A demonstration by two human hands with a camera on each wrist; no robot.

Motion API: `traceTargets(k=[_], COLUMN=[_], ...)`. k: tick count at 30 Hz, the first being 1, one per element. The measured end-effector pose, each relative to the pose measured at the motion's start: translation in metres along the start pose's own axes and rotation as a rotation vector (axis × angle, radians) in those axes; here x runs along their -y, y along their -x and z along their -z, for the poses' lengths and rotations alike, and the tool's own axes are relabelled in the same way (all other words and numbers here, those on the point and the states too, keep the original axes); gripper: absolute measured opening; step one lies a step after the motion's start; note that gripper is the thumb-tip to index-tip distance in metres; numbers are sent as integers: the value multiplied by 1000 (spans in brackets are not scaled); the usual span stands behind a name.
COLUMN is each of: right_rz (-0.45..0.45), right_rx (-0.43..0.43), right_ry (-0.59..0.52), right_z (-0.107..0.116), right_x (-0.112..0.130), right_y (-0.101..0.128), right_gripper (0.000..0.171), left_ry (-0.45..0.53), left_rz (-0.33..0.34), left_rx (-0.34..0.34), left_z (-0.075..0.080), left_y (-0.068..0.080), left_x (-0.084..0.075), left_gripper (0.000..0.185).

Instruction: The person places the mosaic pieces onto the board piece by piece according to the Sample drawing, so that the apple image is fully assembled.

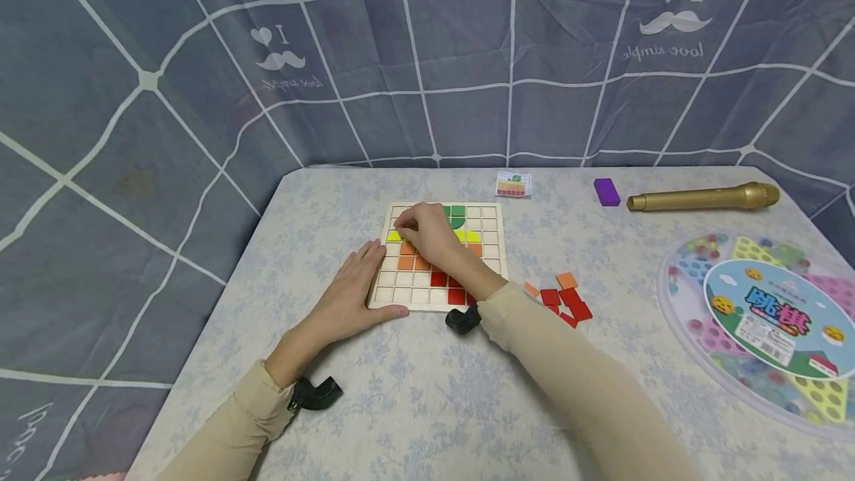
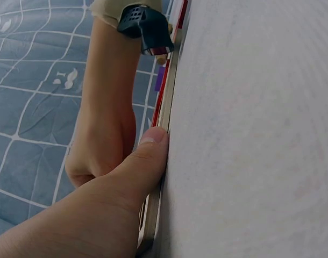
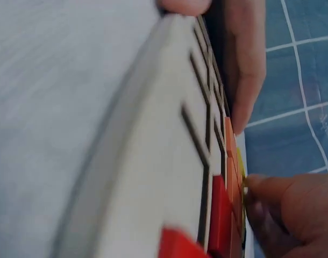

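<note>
On the pale floral table (image 1: 414, 392), a wooden grid board (image 1: 490, 243) serves as the reference point for all positions below. The board holds green pieces in its far rows, a yellow row beneath them, orange pieces below that, and red pieces (image 1: 456, 295) near its front edge.

The left hand (image 1: 354, 292) lies flat against the board's left edge, fingers extended and relaxed, gripping nothing. The left wrist view shows its thumb (image 2: 145, 161) pressed along the board's front rim.

The right hand (image 1: 427, 232) rests over the upper left area of the board with its fingers curled down onto a yellow piece (image 1: 395, 236) at the left end of the yellow row. The right wrist view shows a fingertip (image 3: 258, 185) in contact with the yellow edge; whether the piece is pinched or only pressed cannot be determined from these views.

Just right of the board's front corner lies a loose cluster of red and orange pieces (image 1: 564, 299). Behind the board, near its far right corner, sits a small pattern card (image 1: 513, 184). Further right of the card are 1 purple block (image 1: 606, 191) and 1 gold microphone (image 1: 704, 197). Well to the right of the board lies a round checkers game package (image 1: 761, 318).
</note>
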State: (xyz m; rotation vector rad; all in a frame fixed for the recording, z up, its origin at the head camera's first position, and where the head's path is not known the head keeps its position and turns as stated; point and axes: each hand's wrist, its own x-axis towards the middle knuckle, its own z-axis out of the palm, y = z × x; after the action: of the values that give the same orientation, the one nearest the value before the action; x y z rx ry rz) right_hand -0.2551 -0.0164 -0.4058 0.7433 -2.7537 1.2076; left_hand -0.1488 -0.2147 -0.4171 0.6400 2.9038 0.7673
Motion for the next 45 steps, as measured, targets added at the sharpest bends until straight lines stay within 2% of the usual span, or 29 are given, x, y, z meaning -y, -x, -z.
traceTargets(k=[5,13,24,30,35,40,45], right_rz=[-16,24,34,65,126,129,58], right_rx=[-13,7,18,38,50,58,48], right_ry=[4,81,103,129,143,76,-29], right_z=[4,1,-2,1,11,27,49], right_x=[-1,0,0,1,0,-5,-15], right_y=[6,7,4,8,20,36,56], right_gripper=[13,19,18,20,19,16,14], left_ry=[-6,-12,-3,-11,-13,-15,-14], left_rz=[1,-13,-15,-15,-14,-11,-4], left_rx=[-7,-12,-4,-10,-10,-8,-4], left_z=[0,-2,-2,-2,-2,-2,-2], left_y=[0,0,-1,0,0,0,0], left_x=[2,3,0,1,0,1,1], left_gripper=[117,116,116,116,116,116,117])
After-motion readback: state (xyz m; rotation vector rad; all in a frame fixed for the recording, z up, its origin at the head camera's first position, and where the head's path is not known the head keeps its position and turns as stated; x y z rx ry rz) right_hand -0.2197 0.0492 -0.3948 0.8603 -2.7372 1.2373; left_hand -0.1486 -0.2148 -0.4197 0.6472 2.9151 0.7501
